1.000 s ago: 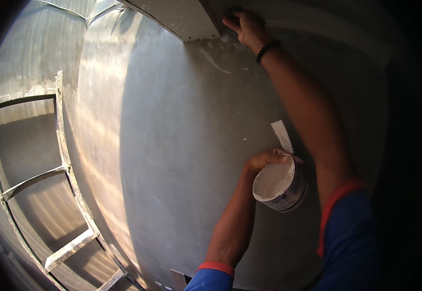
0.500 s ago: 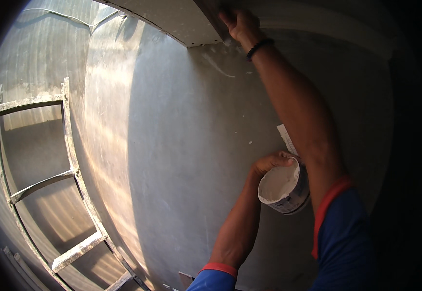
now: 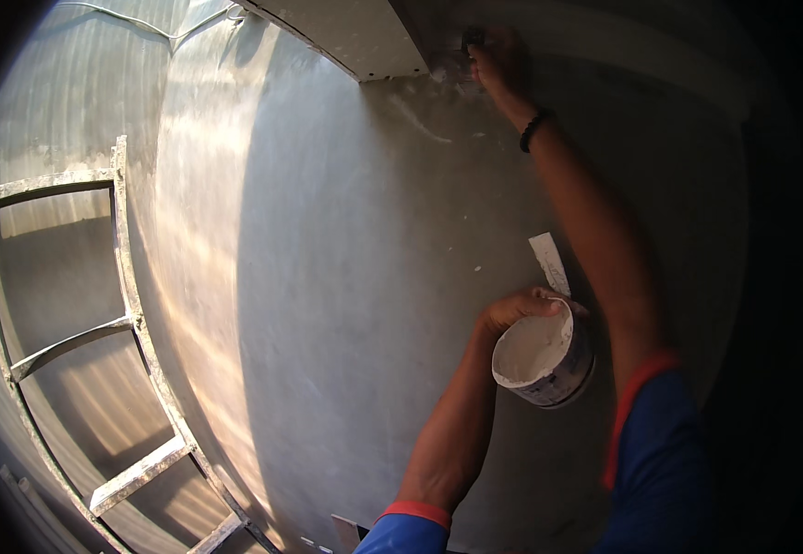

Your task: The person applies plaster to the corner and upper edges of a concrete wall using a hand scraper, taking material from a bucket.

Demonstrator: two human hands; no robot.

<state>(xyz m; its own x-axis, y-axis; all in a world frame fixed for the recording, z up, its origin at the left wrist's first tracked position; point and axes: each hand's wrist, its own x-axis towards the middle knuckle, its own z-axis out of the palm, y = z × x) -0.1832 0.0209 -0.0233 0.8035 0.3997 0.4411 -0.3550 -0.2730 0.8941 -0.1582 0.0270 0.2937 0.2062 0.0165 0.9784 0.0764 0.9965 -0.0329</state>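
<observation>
My left hand [image 3: 529, 307] grips the rim of a small round tub [image 3: 563, 374], tilted so that its inside shows. Pale, wet-looking paste [image 3: 533, 351] coats the bottom and inner wall. A flat whitish strip [image 3: 549, 262] sticks up just beyond these fingers; whether they hold it is hidden. Raised high, my right hand [image 3: 501, 66] is closed around a small dark-handled tool [image 3: 472, 39], close to the wall just right of the ceiling panel's corner. Shadow hides the tool's working end. A black bracelet [image 3: 533, 129] circles that wrist.
A paste-spattered ladder [image 3: 134, 314] leans at the left. Before me rises a grey plastered wall [image 3: 328, 277], with a sunlit strip on its left. A pale ceiling panel [image 3: 346, 32] juts out overhead, and a cable [image 3: 134, 20] runs along the upper left. Deep shadow covers the right side.
My right hand has shifted right, away from the panel's dark edge to the wall beside its corner. More of the whitish strip shows. The left hand and tub have hardly moved.
</observation>
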